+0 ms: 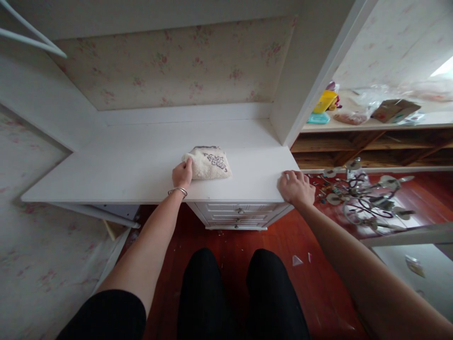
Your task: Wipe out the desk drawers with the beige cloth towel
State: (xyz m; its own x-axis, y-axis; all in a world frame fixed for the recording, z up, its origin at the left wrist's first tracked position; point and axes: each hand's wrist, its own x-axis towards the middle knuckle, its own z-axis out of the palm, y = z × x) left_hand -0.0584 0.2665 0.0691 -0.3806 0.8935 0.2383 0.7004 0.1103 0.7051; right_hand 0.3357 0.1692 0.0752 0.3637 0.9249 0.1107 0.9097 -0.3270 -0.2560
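A folded cream cloth [208, 165] with a dark grey printed pattern lies on the white desk top [141, 156], near its front. My left hand [183, 173] is closed on the cloth's left end, thumb on top and the other fingers mostly hidden. My right hand [296, 187] rests on the right front corner of the desk, its fingers lying over the surface, with no object visible in it. Under the desk top stands a white drawer unit [230, 215] with small round knobs, its drawers closed.
A chandelier [368, 198] lies on the red wooden floor [233, 283] to the right. Behind it, a low wooden shelf unit [325, 141] bears a yellow container [324, 101], a cardboard box [396, 111] and plastic bags. White side panels [314, 61] rise from the desk.
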